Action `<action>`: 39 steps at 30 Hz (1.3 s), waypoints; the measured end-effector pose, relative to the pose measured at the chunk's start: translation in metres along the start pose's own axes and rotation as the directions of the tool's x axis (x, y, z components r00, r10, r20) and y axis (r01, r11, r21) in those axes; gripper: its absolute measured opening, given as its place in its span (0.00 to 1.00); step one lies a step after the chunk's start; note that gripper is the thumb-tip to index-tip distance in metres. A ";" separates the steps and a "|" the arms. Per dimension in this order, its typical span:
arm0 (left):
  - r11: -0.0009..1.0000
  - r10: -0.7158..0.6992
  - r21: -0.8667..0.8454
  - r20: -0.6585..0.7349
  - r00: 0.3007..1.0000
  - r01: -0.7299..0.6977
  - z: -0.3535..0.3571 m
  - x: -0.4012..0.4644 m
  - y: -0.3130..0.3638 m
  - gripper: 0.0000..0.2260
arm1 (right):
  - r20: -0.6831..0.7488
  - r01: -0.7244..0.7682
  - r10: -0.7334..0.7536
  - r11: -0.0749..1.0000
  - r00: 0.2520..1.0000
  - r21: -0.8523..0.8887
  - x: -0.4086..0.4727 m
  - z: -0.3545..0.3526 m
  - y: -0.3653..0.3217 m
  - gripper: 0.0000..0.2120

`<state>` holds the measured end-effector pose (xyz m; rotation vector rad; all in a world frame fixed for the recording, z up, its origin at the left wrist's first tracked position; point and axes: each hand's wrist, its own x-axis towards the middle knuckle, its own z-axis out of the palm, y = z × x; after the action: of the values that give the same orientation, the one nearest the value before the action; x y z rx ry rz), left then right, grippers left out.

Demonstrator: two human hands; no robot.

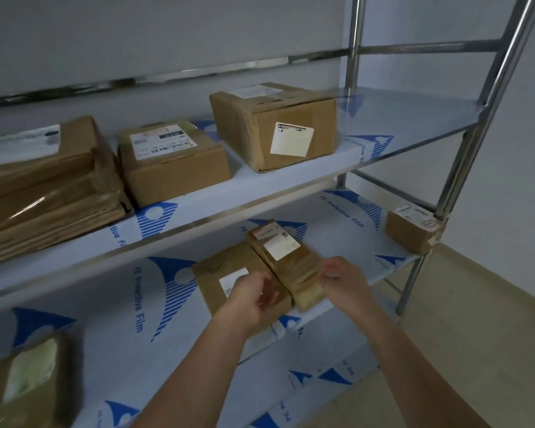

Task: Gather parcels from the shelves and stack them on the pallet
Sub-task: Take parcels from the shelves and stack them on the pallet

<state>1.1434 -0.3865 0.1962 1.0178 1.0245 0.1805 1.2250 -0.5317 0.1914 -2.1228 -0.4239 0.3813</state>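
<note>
On the middle shelf (346, 236), printed "PE Protective Film", both hands reach: left hand (254, 301) loosely open over a labelled parcel (229, 273), right hand (343, 281) gripping the taped parcel (291, 264).

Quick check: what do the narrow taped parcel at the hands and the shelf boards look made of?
Narrow brown parcel: seemingly cardboard under glossy clear tape, judging by the sheen. Shelf board: probably metal like the shiny posts, covered in white film printed "Protective Film".

A metal shelf rack (464, 149) stands against a plain grey-white wall (167, 35). Its boards carry white film printed with blue marks. Pale beige floor (491, 319) lies at right, in dim light.
</note>
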 end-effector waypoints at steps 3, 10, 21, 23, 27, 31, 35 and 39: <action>1.000 -0.015 -0.019 0.017 1.000 0.015 0.018 0.023 0.017 0.07 | 0.051 -0.007 0.014 0.991 0.999 -0.131 0.036 -0.002 -0.008 0.12; 0.998 -0.066 0.000 0.045 0.997 0.066 0.043 0.076 0.044 0.11 | 0.105 -0.104 0.102 0.995 0.989 0.010 0.108 -0.005 -0.006 0.21; 0.993 -0.110 -0.044 -0.040 0.993 0.108 0.060 0.081 0.029 0.04 | 0.434 0.045 -0.012 0.997 0.901 -0.066 0.165 0.027 0.017 0.07; 0.990 -0.119 -0.080 -0.056 0.991 0.114 0.072 0.074 0.027 0.04 | 0.477 0.067 -0.038 0.997 0.878 -0.044 0.168 0.023 0.023 0.08; 0.987 -0.107 -0.126 -0.081 0.991 0.097 0.096 0.061 0.018 0.06 | 0.511 0.102 -0.082 0.995 0.856 -0.011 0.175 0.011 0.033 0.05; 0.984 -0.031 -0.175 -0.119 0.992 0.010 0.114 0.051 0.001 0.08 | 0.522 0.112 -0.113 0.993 0.845 0.034 0.173 -0.009 0.041 0.09; 0.972 0.097 -0.196 -0.163 0.982 -0.129 0.125 0.038 -0.015 0.14 | 0.506 0.129 -0.157 0.988 0.848 0.090 0.163 -0.032 0.037 0.13; 0.944 0.193 -0.235 -0.186 0.964 -0.234 0.129 0.016 -0.019 0.15 | 0.516 0.170 -0.240 0.969 0.822 0.180 0.144 -0.045 0.028 0.17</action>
<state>1.2464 -0.4682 0.1882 0.8871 1.0041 0.5677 1.3775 -0.5162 0.1769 -1.7979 -0.9191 0.8587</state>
